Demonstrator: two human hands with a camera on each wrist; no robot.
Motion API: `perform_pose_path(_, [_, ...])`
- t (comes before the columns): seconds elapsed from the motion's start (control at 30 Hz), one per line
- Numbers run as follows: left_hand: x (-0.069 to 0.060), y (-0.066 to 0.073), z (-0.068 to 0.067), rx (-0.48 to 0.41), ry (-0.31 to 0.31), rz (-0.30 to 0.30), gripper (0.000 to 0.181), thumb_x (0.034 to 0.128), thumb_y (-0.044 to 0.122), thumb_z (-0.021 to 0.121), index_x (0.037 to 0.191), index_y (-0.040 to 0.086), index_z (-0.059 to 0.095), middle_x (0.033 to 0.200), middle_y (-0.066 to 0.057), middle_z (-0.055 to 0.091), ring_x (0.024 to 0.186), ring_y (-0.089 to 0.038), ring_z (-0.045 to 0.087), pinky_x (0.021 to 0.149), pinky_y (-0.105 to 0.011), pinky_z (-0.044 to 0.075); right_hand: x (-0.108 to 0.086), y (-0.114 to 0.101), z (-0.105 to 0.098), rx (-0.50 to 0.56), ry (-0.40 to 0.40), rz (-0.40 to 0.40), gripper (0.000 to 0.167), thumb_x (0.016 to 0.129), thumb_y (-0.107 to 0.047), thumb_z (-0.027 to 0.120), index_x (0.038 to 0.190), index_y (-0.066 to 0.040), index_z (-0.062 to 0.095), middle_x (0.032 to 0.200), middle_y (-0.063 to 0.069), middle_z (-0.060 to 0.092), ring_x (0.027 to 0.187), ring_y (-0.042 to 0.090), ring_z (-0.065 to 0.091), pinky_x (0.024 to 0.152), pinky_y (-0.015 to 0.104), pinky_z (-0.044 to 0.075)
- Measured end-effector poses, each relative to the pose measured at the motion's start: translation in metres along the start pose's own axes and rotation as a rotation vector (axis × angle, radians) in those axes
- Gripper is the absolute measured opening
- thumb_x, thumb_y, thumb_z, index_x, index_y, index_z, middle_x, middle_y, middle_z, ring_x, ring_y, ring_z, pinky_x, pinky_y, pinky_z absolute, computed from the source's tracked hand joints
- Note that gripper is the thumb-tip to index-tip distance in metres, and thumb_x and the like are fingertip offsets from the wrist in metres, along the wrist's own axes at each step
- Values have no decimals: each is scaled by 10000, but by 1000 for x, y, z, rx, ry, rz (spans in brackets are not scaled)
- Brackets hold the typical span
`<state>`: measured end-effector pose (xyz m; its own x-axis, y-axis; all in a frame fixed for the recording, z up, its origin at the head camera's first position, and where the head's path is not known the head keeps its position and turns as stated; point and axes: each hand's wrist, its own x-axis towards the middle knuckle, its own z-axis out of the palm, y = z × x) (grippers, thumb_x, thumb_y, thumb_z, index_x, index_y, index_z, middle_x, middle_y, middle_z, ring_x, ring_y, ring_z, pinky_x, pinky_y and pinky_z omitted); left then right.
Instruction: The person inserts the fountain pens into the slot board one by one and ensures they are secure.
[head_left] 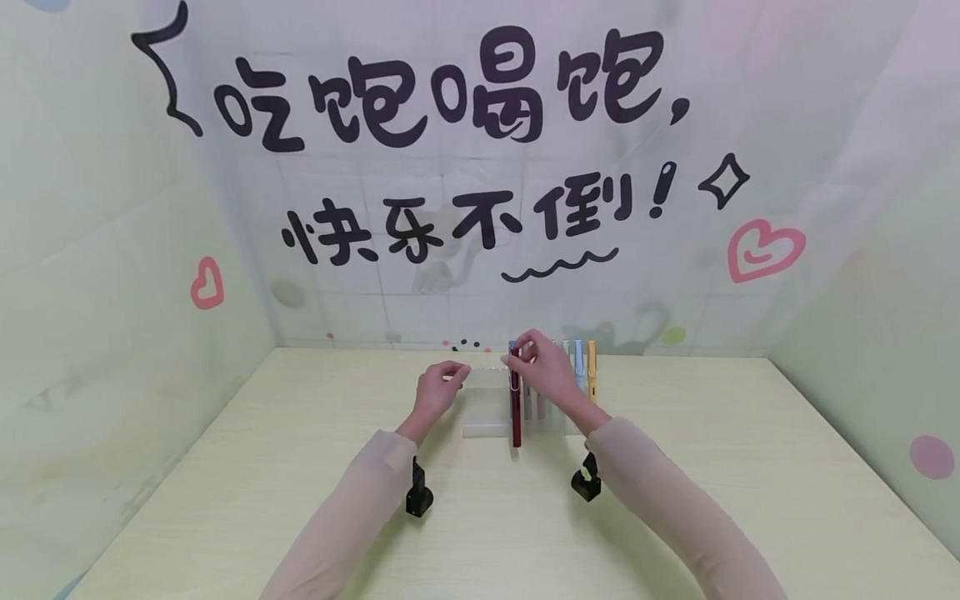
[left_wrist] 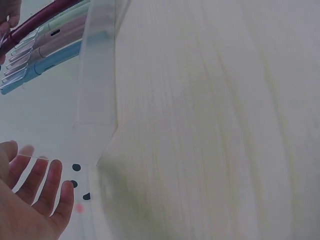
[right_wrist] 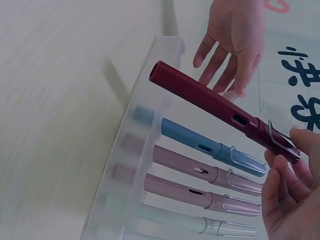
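My right hand [head_left: 546, 371] pinches a dark red fountain pen [right_wrist: 200, 102] near its clip end, thumb on one side and fingers on the other. The pen is in front of a clear pen stand [head_left: 483, 431], with its far end slanting past the frosted ledge in the right wrist view. My left hand [head_left: 435, 393] pinches the stand's upper side edge, the thumb in front and fingers behind the clear panel [left_wrist: 40, 125]. Beside the red pen, a blue pen [right_wrist: 187, 136], a mauve pen [right_wrist: 185, 162] and a pink pen [right_wrist: 180, 191] lie in the stand.
Farther along the stand are a pale green pen [right_wrist: 170, 216], a light blue pen [head_left: 579, 360] and a yellow pen [head_left: 592, 371]. The stand is on a pale wooden table [head_left: 495, 533], close to a printed backdrop [head_left: 465, 300]. Black wrist cameras hang beneath both sleeves.
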<state>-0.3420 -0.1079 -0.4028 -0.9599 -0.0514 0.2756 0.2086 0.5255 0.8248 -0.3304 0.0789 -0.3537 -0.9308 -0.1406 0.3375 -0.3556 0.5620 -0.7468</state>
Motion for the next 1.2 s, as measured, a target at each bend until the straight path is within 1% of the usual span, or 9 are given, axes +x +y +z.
perform_pose_path(0.13, [0,-1,0,7,3,5,259,879,229,556,981,7,642,886,-95,627,721,-201,614,675,-328,483,3,-5,0,7,38,-43,225,803,-264,650,920,-114,530,703,12,585,561,156,527,449,277,442])
perform_pose_path(0.3, [0,-1,0,9,6,17,248,880,211,555,979,0,641,885,-100,628,719,-205,615,676,-332,483,6,-9,0,3,89,-98,229,807,-279,645,927,-125,523,719,-4,598,588,138,543,468,271,448])
perform_pose_path(0.43, [0,0,0,0,2,9,246,878,215,557,979,8,643,893,-98,629,724,-202,614,683,-331,482,7,-12,1,-10,145,-149,233,813,-280,638,936,-118,526,736,0,614,600,120,553,487,265,446])
perform_pose_path(0.57, [0,0,0,-1,0,2,251,878,227,557,975,13,645,895,-95,628,728,-201,612,682,-330,483,8,-13,4,-30,200,-173,229,811,-287,639,935,-132,525,736,-2,617,577,112,547,487,256,441])
perform_pose_path(0.7, [0,0,1,-9,4,-1,236,876,212,560,967,13,648,890,-96,629,731,-208,613,686,-336,484,8,-12,7,-31,234,-196,226,808,-271,646,933,-126,526,739,12,618,565,120,541,483,247,444])
perform_pose_path(0.97, [0,0,1,-13,1,-6,230,879,205,555,965,11,645,880,-85,623,739,-205,606,670,-324,486,6,-8,15,-64,258,-226,211,802,-235,657,924,-123,526,722,9,620,521,103,513,445,242,418])
perform_pose_path(1.13, [1,0,1,-20,1,-12,233,877,211,559,969,15,646,890,-87,624,749,-208,609,688,-332,487,6,-5,19,-73,246,-231,213,799,-230,661,926,-122,528,718,6,620,508,94,503,429,240,408])
perform_pose_path(1.2, [1,0,1,-21,2,-12,232,876,211,560,968,16,646,889,-87,624,749,-209,609,689,-334,487,5,-4,20,-73,236,-225,222,802,-254,656,929,-123,528,720,5,618,509,91,499,430,236,406])
